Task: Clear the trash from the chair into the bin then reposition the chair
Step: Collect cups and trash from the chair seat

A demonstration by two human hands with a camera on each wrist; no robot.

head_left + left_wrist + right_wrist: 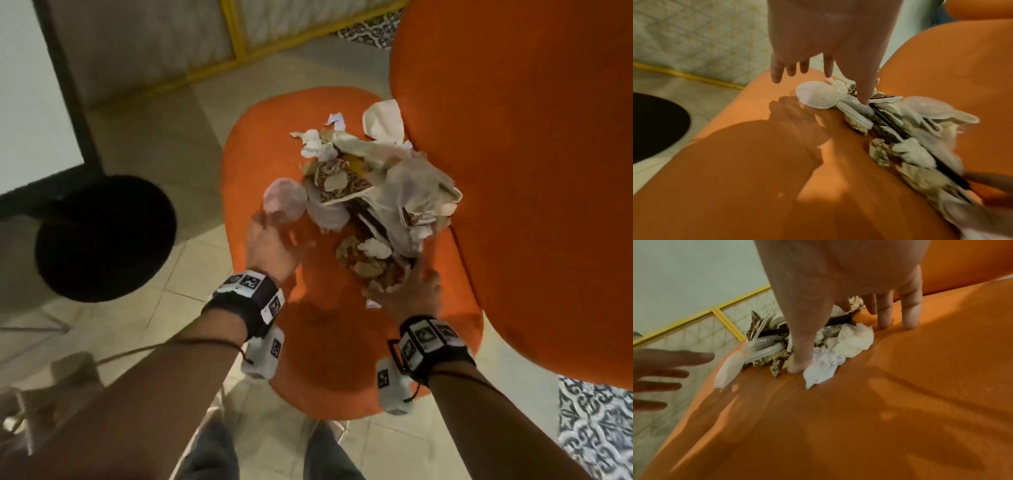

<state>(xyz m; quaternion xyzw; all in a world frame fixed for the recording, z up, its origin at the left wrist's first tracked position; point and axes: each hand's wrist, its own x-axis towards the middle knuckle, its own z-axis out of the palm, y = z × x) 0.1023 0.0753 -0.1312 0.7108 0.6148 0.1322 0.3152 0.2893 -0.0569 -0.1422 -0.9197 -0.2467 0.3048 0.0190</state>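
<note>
A pile of trash (pixel 370 192), made of crumpled tissues, patterned paper, plastic bags and a black strip, lies on the orange chair seat (pixel 308 329) against the backrest (pixel 531 171). A clear plastic lid (pixel 284 200) sits at the pile's left edge. My left hand (pixel 274 233) hovers over that lid (pixel 816 95) with fingers spread, holding nothing, its thumb tip close to the trash (pixel 890 129). My right hand (pixel 404 287) is at the pile's near end. Its thumb and straight fingers (pixel 908 318) press the seat either side of a white tissue (pixel 851 340).
A round black bin (pixel 102 240) stands on the tiled floor left of the chair. A yellow-framed panel (pixel 236 44) runs along the far wall. A dark post (pixel 65 85) rises by the bin. Patterned floor tiles (pixel 596 428) lie at the lower right.
</note>
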